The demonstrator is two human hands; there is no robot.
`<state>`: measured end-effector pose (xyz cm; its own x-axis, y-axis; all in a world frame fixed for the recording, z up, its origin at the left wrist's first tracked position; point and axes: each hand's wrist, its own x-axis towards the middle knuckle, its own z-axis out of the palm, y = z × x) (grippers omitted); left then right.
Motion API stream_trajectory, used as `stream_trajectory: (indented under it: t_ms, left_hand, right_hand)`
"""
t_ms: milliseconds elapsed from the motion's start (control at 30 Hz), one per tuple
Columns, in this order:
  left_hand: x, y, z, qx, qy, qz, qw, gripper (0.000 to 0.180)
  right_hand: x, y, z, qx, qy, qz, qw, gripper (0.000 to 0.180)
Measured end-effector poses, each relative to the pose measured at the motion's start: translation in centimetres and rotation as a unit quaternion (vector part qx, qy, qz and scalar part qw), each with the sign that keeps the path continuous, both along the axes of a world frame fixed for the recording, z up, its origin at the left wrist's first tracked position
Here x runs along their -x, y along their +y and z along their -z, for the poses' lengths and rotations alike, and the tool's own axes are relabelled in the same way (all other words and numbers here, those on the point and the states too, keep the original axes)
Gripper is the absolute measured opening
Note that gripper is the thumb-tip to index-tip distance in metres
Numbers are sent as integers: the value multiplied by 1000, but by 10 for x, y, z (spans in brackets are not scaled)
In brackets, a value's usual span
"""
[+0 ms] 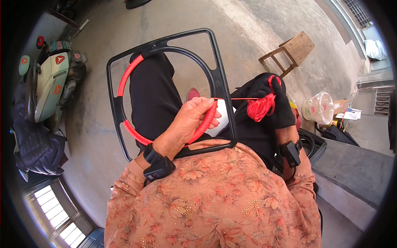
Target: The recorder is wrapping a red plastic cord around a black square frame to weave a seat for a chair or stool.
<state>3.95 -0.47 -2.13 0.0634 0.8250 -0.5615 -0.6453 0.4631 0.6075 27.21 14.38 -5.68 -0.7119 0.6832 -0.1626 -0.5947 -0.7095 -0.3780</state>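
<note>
A black plastic square frame with a round ring inside it [218, 82] lies across my lap. Red cord wrapping [205, 125] covers several stretches of the ring, with bare black parts between them. My left hand [194, 115] is closed around the ring's lower right part, thumb and forefinger pinching the upper end of the wrapping. A thin strand runs taut from there to a loose bundle of red cord [260, 108]. My right hand [279, 105], in a black glove, is closed on that bundle, right of the frame. Some loops rise above its fingers.
A wooden stool [295, 49] stands on the concrete floor at the far right. To the left is a parked scooter [53, 78] with a dark padded cover [39, 142]. At right are a plastic-wrapped tub [317, 107], a coil of black hose [312, 142] and a grey ledge [355, 169].
</note>
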Motion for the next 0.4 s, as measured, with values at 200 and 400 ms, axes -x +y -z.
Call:
stream_trajectory:
  t_ms: [200,400]
  left_hand:
    - [-1,1,-7,1,-40,-22,999,26]
    - [3,4,0,-2,-14,10,1000,29]
  right_hand:
    - [15,-26,-27,-87,-393,-46,914,19]
    - [-2,-18,-7,-15,-170,-195,966,27]
